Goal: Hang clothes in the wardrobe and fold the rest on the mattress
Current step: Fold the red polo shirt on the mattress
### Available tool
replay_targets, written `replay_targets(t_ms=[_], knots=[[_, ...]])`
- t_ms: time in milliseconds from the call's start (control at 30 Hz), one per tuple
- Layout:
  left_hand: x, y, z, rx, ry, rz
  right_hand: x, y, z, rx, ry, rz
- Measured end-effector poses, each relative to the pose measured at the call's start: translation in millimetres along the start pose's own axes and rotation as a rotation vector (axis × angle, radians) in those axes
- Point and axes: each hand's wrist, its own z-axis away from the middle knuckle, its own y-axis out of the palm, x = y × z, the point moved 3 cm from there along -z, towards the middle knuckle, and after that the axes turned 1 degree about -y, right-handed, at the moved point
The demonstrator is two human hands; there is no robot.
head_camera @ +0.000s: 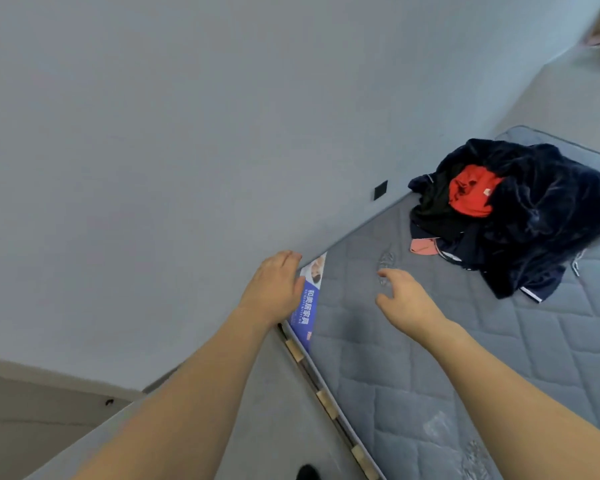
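Both arms reach toward the heap of dark navy velvety clothes with a red garment on top (513,213), which lies near the far corner of the grey quilted mattress (430,358). The left hand (274,289), fingers relaxed, rests at the mattress's wall-side edge; the right hand (402,299) hovers loosely spread, holding nothing. Best to lift 1 garment off the top, probably the red one, rather than drag the whole heap.
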Motion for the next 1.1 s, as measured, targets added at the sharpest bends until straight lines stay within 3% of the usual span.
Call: replay_targets(t_ms=[233, 400, 633, 867, 1100], knots=[[-17.2, 51.5, -184.8, 0.088, 0.234, -0.034, -63.4, -41.2, -123.1, -0.200, 0.160, -0.082], [-51.2, 157.1, -297.3, 0.203, 0.395, -0.033, -161.4, -46.8, -204.4, -0.311, 0.305, -0.064], [-125.5, 306.5, -396.5, 0.246, 0.548, 0.071, -301.2, -43.5, -271.1, -0.549, 0.348, 0.066], [-218.5, 388.5, -477.6, 0.203, 0.596, 0.160, -407.0, -19.9, -286.1, -0.660, 0.438, 0.189], [-287.3, 422.6, -537.6, -0.014, 0.572, 0.242, -428.1, -48.8, -335.2, -0.827, 0.334, 0.473]])
